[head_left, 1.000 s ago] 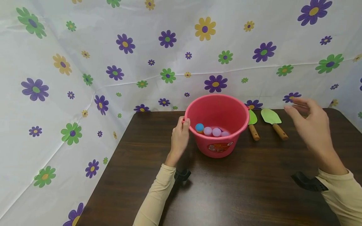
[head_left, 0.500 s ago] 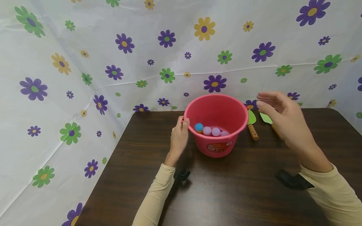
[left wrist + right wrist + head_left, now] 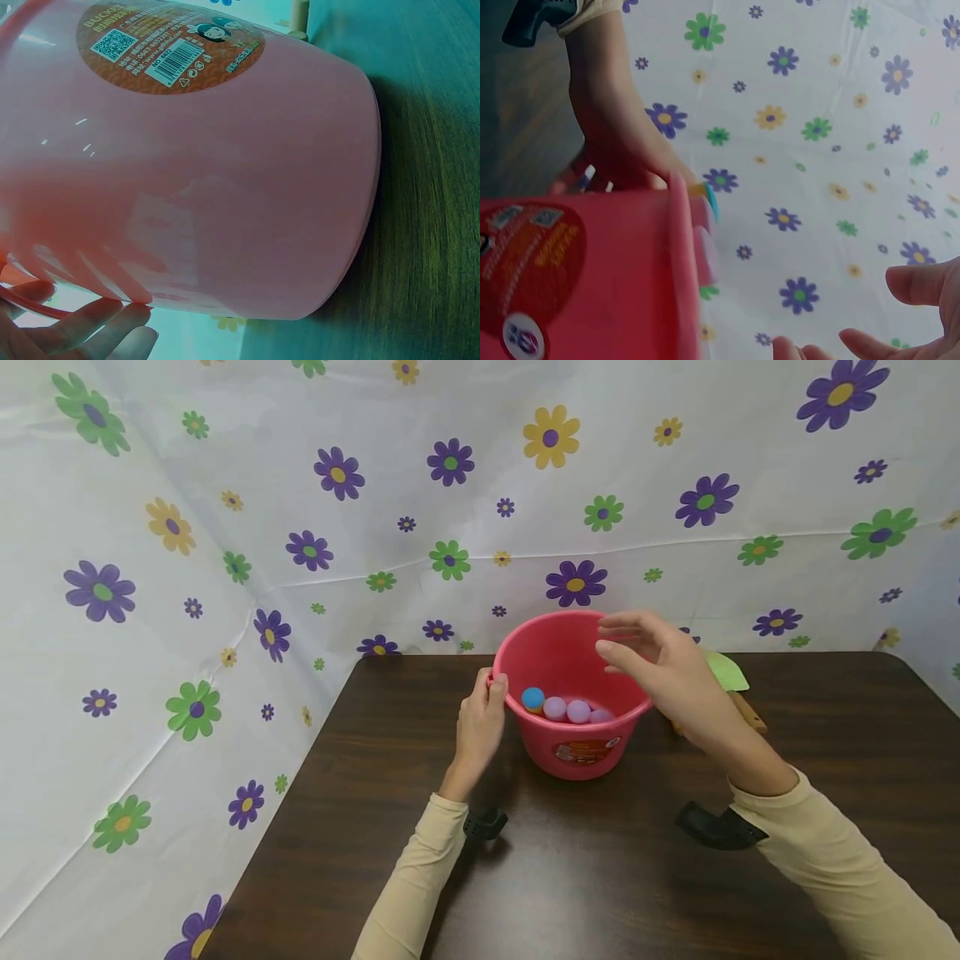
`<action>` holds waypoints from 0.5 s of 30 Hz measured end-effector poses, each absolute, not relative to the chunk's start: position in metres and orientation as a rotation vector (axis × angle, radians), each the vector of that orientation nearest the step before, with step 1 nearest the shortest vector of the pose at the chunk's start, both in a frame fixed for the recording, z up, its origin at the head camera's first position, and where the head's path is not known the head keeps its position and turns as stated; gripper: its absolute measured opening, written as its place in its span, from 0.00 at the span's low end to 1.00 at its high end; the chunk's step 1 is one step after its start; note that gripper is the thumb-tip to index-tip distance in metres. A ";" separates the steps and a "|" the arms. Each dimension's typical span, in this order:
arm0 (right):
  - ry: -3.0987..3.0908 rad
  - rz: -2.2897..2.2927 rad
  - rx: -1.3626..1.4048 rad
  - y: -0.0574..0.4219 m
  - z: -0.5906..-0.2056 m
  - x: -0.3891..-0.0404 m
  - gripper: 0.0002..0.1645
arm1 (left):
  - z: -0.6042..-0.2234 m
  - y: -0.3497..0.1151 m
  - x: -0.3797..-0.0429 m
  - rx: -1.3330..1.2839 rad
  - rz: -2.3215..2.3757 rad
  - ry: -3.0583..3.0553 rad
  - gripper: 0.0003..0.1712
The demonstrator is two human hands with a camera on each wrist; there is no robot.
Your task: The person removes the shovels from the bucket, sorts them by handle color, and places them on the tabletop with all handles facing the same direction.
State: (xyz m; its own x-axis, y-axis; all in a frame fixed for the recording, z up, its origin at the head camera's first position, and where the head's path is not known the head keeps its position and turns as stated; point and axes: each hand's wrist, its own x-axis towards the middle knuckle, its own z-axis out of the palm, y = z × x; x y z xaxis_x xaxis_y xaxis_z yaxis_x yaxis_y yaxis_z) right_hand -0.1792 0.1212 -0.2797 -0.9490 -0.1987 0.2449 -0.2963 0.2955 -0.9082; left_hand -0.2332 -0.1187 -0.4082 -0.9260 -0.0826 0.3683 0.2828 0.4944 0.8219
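A pink bucket [image 3: 542, 745] stands upright on the table; inside lie a blue ball [image 3: 533, 698], several pale purple balls [image 3: 555, 708] and a bit of an orange one. My left hand [image 3: 480, 727] grips the bucket's left rim, thumb over the edge. In the left wrist view its fingers [image 3: 112, 330] lie against the outer wall near the rim. Above the bucket's right side hovers my right hand [image 3: 678, 685], fingers loosely bent and apart, holding nothing. It hides part of the right rim. The right wrist view also shows this hand [image 3: 930, 315] with fingers spread.
Right of the bucket, behind my right hand, lies a small trowel with a light green blade [image 3: 726, 672] and wooden handle. A second trowel is almost wholly hidden by that hand. A flower-printed sheet [image 3: 480, 468] hangs behind the dark wooden table [image 3: 390, 735].
My right hand has moved left, from beyond the trowels to over the bucket's right side, and now covers one trowel. The left hand and the bucket have stayed put.
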 end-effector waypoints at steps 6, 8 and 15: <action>-2.517 1.768 0.497 0.109 -0.284 -0.185 0.32 | -0.409 -0.119 -0.233 -0.168 -1.422 -2.385 0.26; -2.521 1.779 0.499 0.106 -0.284 -0.186 0.32 | -0.409 -0.119 -0.233 -0.175 -1.430 -2.387 0.27; -2.544 1.776 0.530 0.095 -0.285 -0.188 0.30 | -0.409 -0.119 -0.234 -0.163 -1.400 -2.389 0.27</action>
State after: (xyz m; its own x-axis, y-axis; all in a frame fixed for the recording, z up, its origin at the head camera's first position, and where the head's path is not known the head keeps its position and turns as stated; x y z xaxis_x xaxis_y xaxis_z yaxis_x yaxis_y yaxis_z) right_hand -0.1877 0.0950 -0.2852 -0.9433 -0.2754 0.1852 -0.2688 0.3065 -0.9131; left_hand -0.2340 -0.1188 -0.4089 -0.9264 -0.0834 0.3671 0.2796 0.5006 0.8193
